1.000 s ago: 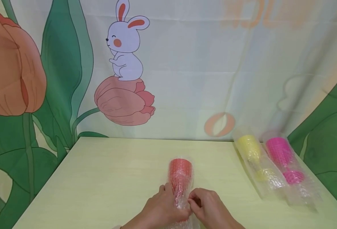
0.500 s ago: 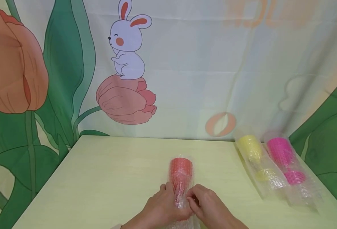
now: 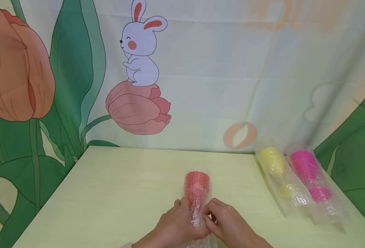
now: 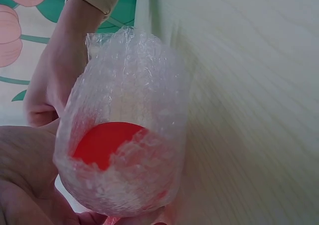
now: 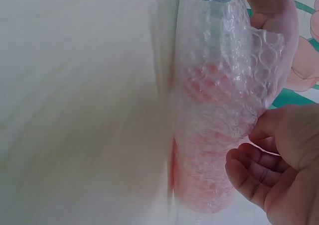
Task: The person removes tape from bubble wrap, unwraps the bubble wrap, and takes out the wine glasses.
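A red object in bubble wrap [image 3: 197, 186] lies near the table's front edge in the head view. The left hand [image 3: 177, 222] grips it from the left, fingers curled round its narrow middle. From the right, the right hand [image 3: 227, 220] pinches the wrap's edge between thumb and forefinger. In the left wrist view a round red end [image 4: 107, 143] shows through the wrap's open end, beside the left hand [image 4: 25, 175]. The right wrist view shows a loose flap of wrap [image 5: 266, 51] and the right hand [image 5: 284, 160] at its edge.
Two more bubble-wrapped objects, one yellow [image 3: 272, 160] and one pink [image 3: 304, 165], lie side by side at the right of the pale table [image 3: 108, 193]. Behind the table hangs a cloth [image 3: 201, 69] printed with a rabbit and tulips.
The head view has shifted slightly. Both hands keep nearly the same places on the wrapped red object.
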